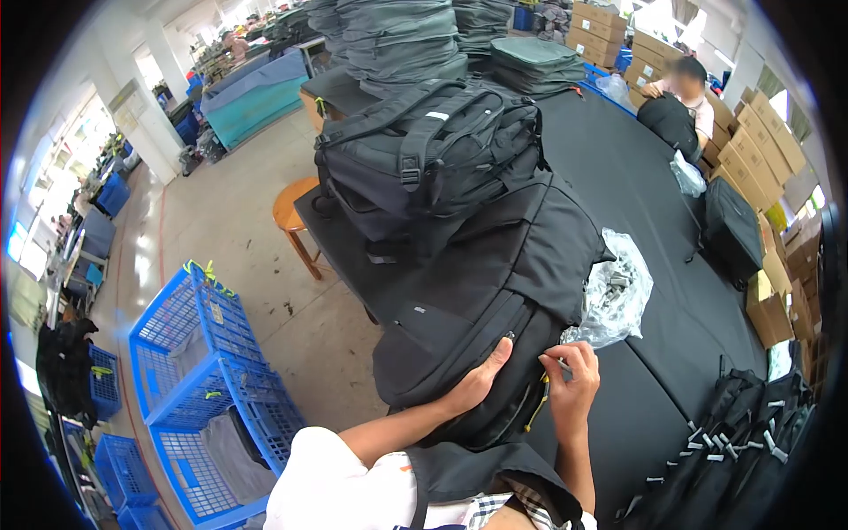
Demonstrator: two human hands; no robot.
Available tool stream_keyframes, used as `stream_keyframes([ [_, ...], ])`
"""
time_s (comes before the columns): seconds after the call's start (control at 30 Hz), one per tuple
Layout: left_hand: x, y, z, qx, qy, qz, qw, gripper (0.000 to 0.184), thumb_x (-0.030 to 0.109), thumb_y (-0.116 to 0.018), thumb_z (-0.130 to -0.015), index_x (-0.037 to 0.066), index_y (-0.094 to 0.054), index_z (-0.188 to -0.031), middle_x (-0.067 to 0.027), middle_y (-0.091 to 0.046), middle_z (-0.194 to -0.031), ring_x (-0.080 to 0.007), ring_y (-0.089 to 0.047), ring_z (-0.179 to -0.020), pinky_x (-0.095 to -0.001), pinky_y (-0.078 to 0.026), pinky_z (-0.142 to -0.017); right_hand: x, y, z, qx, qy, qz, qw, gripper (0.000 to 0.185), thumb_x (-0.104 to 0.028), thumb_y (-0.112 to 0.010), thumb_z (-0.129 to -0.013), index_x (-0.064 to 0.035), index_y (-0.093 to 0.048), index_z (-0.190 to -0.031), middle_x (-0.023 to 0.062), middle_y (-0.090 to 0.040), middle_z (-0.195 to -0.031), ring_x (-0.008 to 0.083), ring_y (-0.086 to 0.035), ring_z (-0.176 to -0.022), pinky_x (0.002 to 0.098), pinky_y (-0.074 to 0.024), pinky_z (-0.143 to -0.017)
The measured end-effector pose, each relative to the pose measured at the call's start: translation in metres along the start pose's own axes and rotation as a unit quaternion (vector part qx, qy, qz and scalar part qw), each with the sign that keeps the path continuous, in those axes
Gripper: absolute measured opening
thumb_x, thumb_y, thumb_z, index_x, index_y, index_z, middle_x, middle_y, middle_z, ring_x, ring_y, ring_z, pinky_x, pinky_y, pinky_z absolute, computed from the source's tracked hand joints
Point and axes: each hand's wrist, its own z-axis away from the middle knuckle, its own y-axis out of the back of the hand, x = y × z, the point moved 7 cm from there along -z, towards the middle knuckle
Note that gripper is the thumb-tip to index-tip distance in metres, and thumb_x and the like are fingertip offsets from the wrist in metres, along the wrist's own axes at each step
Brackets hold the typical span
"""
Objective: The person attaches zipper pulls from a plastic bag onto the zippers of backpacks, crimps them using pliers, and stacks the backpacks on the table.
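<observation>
A large black backpack (521,256) lies on the dark table in front of me. My left hand (477,382) is on its near part, thumb along a zipped seam and the other fingers out of sight around the fabric. My right hand (574,375) is at the bag's right side, thumb and fingertips pinched together; whatever is between them is too small to name. A yellow cord (536,402) hangs just below these fingers. Beside that hand sits a clear plastic bag (618,296) of small grey pieces.
Another black backpack (433,159) stands behind, near stacked grey-black panels (402,44). Blue crates (208,424) and a wooden stool (296,216) are at left. Black straps with white ends (733,433) lie at right. A person (689,102) handles a black bag near cardboard boxes (764,141).
</observation>
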Motion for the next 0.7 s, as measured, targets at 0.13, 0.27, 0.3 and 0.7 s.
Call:
stream_keyframes([
  [0.13,0.006,-0.002,0.003,-0.016,0.02,0.021,0.999,0.045,0.036,-0.047,-0.093,-0.005,-0.059,-0.106,-0.0056,-0.059,-0.106,-0.0126,-0.054,-0.098,-0.0232,-0.042,-0.086,0.002,-0.005,0.003,-0.073,0.001,0.006,0.997,0.014,-0.002,-0.07,-0.065,-0.0034,-0.06,-0.076,0.0074,-0.055,-0.076,0.0233,-0.053,-0.073,0.0312,-0.0415,-0.067],
  [0.27,0.004,0.001,0.0,-0.011,-0.005,-0.003,1.0,0.046,0.038,-0.045,-0.094,-0.004,-0.059,-0.106,-0.0047,-0.059,-0.104,-0.0117,-0.055,-0.096,-0.0229,-0.043,-0.084,-0.01,-0.002,0.017,-0.077,0.057,0.042,0.994,0.022,-0.014,-0.073,-0.065,-0.0087,-0.061,-0.083,0.006,-0.056,-0.083,0.0242,-0.051,-0.078,0.0316,-0.0366,-0.067],
  [0.3,0.005,-0.001,0.001,-0.024,0.022,-0.002,0.999,0.048,0.039,-0.045,-0.094,-0.004,-0.057,-0.109,-0.0054,-0.058,-0.107,-0.0126,-0.053,-0.099,-0.0235,-0.041,-0.087,-0.019,0.004,0.021,-0.077,0.078,0.049,0.993,0.02,-0.014,-0.064,-0.073,-0.0063,-0.061,-0.091,0.0084,-0.056,-0.091,0.0218,-0.05,-0.083,0.0306,-0.0358,-0.07],
  [0.7,-0.038,-0.006,0.016,-0.16,0.132,0.007,0.978,0.064,0.031,-0.046,-0.094,-0.002,-0.016,-0.14,-0.0061,-0.021,-0.144,-0.0118,-0.018,-0.132,-0.024,-0.015,-0.107,-0.041,0.0,0.0,-0.08,-0.076,-0.425,0.898,0.025,0.013,-0.043,-0.082,0.0042,-0.046,-0.105,0.016,-0.055,-0.106,0.0207,-0.059,-0.094,0.0292,-0.0464,-0.082],
])
